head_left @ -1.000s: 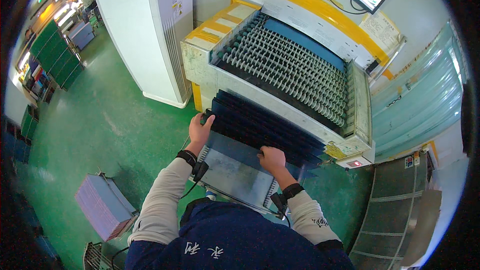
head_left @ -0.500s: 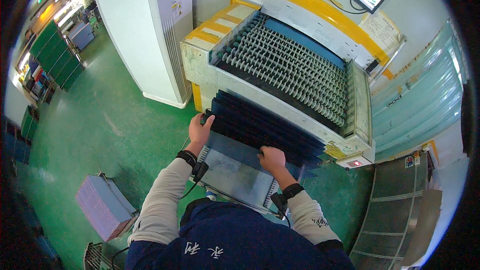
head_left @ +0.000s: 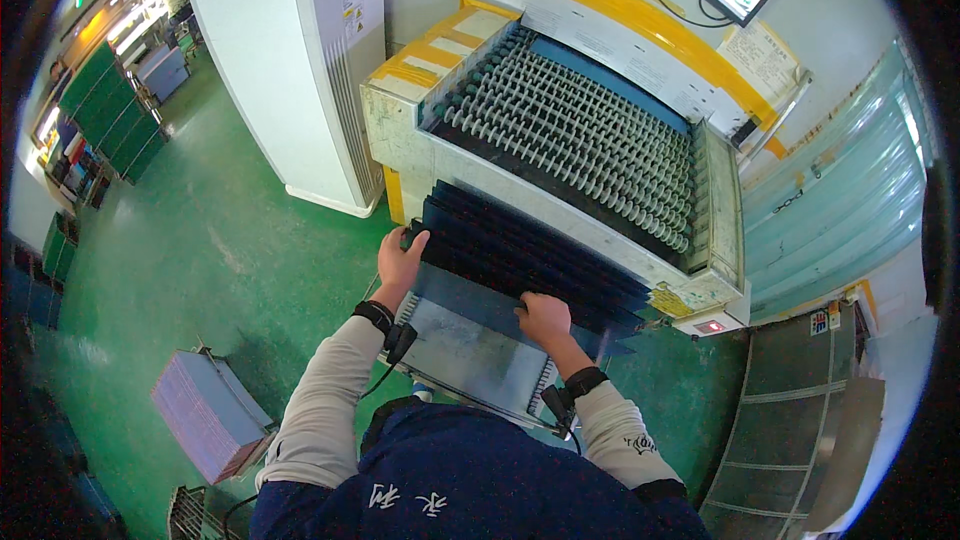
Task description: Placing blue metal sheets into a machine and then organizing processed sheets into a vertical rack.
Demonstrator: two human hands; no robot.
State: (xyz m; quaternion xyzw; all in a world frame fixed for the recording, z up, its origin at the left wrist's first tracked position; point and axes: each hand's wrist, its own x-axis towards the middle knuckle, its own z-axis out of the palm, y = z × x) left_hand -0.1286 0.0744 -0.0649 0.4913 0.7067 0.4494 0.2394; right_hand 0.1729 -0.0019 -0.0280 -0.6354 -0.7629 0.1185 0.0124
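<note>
Several thin dark blue panels (head_left: 530, 250) stand on edge, close together, in a metal rack (head_left: 470, 340) with toothed strips along its sides. My left hand (head_left: 400, 258) is closed on the left end of the nearest dark panels, thumb toward me. Farther right, my right hand (head_left: 546, 318) has its fingers curled at the edge of the nearest panel. Its fingertips are partly hidden, as are the lower parts of the panels. Both wrists wear black straps with small devices and cables.
Just beyond the rack stands a conveyor machine (head_left: 580, 140) with rows of white roller wheels. A tall white cabinet unit (head_left: 270, 70) rises to its left. Another rack of panels (head_left: 212, 410) sits on the green floor at left. A grey cabinet (head_left: 775, 420) stands at right.
</note>
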